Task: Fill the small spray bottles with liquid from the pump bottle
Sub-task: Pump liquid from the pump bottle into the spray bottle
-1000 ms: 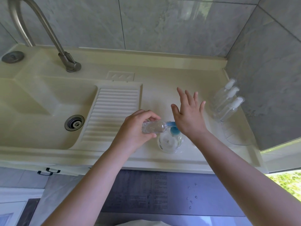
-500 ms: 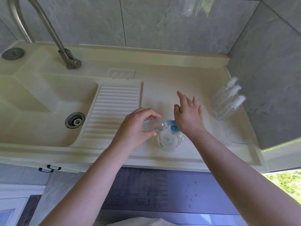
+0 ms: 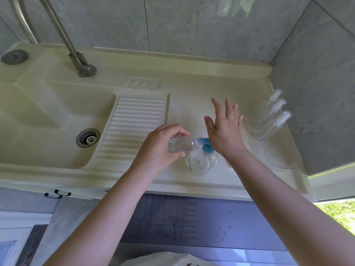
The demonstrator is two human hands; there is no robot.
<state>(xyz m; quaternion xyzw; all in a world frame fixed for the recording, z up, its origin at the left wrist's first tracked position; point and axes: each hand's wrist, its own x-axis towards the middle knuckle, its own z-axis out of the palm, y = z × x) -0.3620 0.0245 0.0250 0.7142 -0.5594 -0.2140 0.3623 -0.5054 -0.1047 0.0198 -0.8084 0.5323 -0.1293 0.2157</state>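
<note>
Left hand [image 3: 159,148] grips a small clear plastic spray bottle [image 3: 181,146] at centre frame, against the blue-topped clear pump bottle [image 3: 202,159]; right hand [image 3: 224,129] presses the pump, fingers spread wide.

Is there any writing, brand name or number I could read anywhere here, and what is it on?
Nothing here can be read.
Dark panel below the counter: rows of printed text, too blurred to read.
Pump bottle: a small dark mark on its clear side, too small to read.
Small spray bottle held by the left hand: no label shows.
Three spray bottles by the wall: no label shows.
</note>
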